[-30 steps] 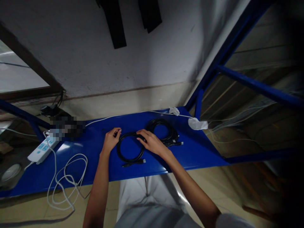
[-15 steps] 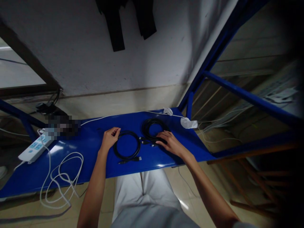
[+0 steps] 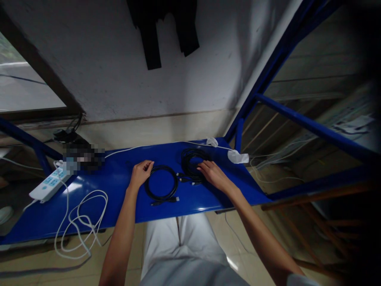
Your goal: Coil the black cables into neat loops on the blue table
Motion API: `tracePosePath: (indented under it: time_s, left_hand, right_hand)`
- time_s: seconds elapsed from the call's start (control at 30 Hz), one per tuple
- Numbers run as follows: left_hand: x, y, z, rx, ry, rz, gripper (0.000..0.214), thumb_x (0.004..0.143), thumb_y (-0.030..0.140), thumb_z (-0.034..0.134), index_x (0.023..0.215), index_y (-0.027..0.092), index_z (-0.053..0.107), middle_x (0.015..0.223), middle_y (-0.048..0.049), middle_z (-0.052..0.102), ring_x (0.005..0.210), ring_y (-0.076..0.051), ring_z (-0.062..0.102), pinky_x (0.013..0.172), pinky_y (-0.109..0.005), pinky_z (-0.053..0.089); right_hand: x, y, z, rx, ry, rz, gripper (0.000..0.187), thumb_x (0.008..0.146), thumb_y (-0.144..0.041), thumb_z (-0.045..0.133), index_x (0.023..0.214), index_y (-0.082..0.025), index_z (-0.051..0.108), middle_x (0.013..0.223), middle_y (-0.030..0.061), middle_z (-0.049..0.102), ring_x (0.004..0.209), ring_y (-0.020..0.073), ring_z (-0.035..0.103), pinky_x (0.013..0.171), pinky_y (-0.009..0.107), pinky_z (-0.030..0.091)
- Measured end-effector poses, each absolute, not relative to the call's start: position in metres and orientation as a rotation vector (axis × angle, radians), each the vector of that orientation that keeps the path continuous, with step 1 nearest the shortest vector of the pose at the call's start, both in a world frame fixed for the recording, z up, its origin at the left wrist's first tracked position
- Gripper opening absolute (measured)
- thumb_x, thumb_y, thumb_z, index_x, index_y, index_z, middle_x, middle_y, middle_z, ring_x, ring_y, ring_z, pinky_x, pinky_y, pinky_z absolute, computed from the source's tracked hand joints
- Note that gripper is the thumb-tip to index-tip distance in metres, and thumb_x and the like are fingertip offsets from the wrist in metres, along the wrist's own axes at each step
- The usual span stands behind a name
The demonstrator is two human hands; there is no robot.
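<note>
A single coil of black cable (image 3: 161, 198) lies on the blue table, its plugs (image 3: 172, 200) with metal tips at the near side. My left hand (image 3: 141, 174) is at this coil's upper left edge, thumb and fingers pinched together; whatever is between them is hidden. To the right is a thicker pile of coiled black cables (image 3: 187, 161), with several plugs (image 3: 186, 179) pointing left. My right hand (image 3: 214, 174) rests over the right side of this pile, fingers curled round the cables at its inner edge and hiding part of it.
The blue table (image 3: 119, 198) stands against the wall. A white power strip (image 3: 49, 186) and a loose white cord (image 3: 97, 191) are at left. Two crumpled white pieces (image 3: 238, 157) lie at the back right beside a blue frame post (image 3: 238, 133).
The view has shifted slightly. My right hand has slid a little up over the cable pile and its fingers have curled more. My left hand stays beside the single coil.
</note>
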State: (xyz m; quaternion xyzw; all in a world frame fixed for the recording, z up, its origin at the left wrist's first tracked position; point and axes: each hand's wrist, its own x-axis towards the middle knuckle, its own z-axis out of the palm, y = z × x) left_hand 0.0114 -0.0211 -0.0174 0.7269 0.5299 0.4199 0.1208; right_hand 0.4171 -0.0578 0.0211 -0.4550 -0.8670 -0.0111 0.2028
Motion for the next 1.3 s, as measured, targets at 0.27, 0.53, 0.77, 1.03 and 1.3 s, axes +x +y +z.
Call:
tracePosePath:
  time_s: [0.27,0.53,0.77,1.03,1.3]
  left_hand:
    - [0.012,-0.022,-0.014,2.114,1.567,1.26,0.03,0.106,0.047,0.061,0.1,0.024,0.08,0.083,-0.0054,0.079,0.069,-0.019,0.071,0.071,-0.032,0.055]
    - [0.014,-0.025,-0.01,2.089,1.507,1.343,0.026,0.107,0.043,0.062,0.106,0.023,0.079,0.09,-0.0057,0.081,0.074,-0.019,0.073,0.076,-0.032,0.057]
    - [0.021,-0.023,-0.006,1.926,1.479,1.44,0.027,0.104,0.045,0.067,0.11,0.021,0.079,0.09,-0.0042,0.081,0.078,-0.018,0.075,0.078,-0.03,0.057]
    - [0.06,-0.037,0.022,1.911,1.291,1.323,0.029,0.105,0.043,0.07,0.125,0.023,0.076,0.109,-0.0064,0.081,0.099,-0.022,0.075,0.096,-0.037,0.058]
    - [0.152,-0.049,0.022,2.397,1.021,0.838,0.018,0.101,0.035,0.077,0.114,0.023,0.079,0.123,-0.0084,0.077,0.117,-0.027,0.069,0.109,-0.046,0.051]
  right_hand:
    - [0.419,-0.052,0.061,-1.297,-2.331,-0.195,0.037,0.118,-0.035,0.039,0.118,-0.016,0.071,0.107,0.0177,0.073,0.096,0.0313,0.067,0.086,0.046,0.053]
    - [0.404,-0.078,0.096,-1.211,-2.358,-0.324,0.031,0.117,-0.032,0.043,0.118,-0.017,0.071,0.105,0.0162,0.072,0.092,0.0295,0.063,0.083,0.045,0.047]
    - [0.389,-0.093,0.121,-0.992,-2.343,-0.487,0.017,0.114,-0.024,0.055,0.114,-0.013,0.068,0.098,0.012,0.07,0.086,0.0253,0.057,0.078,0.04,0.044]
    - [0.382,-0.102,0.141,-0.924,-2.359,-0.525,0.011,0.112,-0.022,0.059,0.113,-0.014,0.067,0.095,0.0095,0.069,0.085,0.0232,0.056,0.078,0.038,0.043]
    - [0.386,-0.097,0.153,-0.858,-2.301,-0.586,0.007,0.11,-0.021,0.063,0.113,-0.015,0.066,0.096,0.0095,0.069,0.085,0.0232,0.055,0.077,0.038,0.043]
